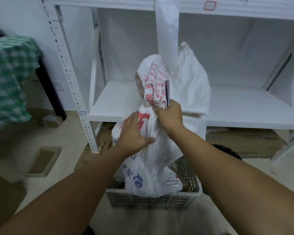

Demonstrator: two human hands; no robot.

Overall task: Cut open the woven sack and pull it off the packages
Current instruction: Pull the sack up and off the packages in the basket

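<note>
Currently, the woven sack (153,160) is standing upright in a grey perforated plastic crate (153,200) on the floor directly in front of me, its base filling most of the crate. I am clenching my right hand (168,116) round the gathered neck of the sack, about two-thirds of the way up. A thin dark blade (167,92) is rising straight up out of the same fist, alongside the sack's upper part. I am pressing my left hand (134,133) flat against the sack's left shoulder, just below and beside the right hand, fingers straight and thumb spread, grasping nothing.

The sack is white, crinkled woven plastic, carrying red print near the top and blue print lower down. Above my fist the fabric is folding over in a loose hood, and a brown package (139,85) is showing at its left edge. A brown cardboard corner (185,185) is showing inside the crate beside the sack's right flank.

Behind, a second white sack (192,82), plain and slumped, is resting on the lower board of a white metal shelf unit (112,102). Flat cardboard boxes (244,141) are lying beneath that board. To the far left, a green checked cloth (8,78) is hanging over dark furniture.
</note>
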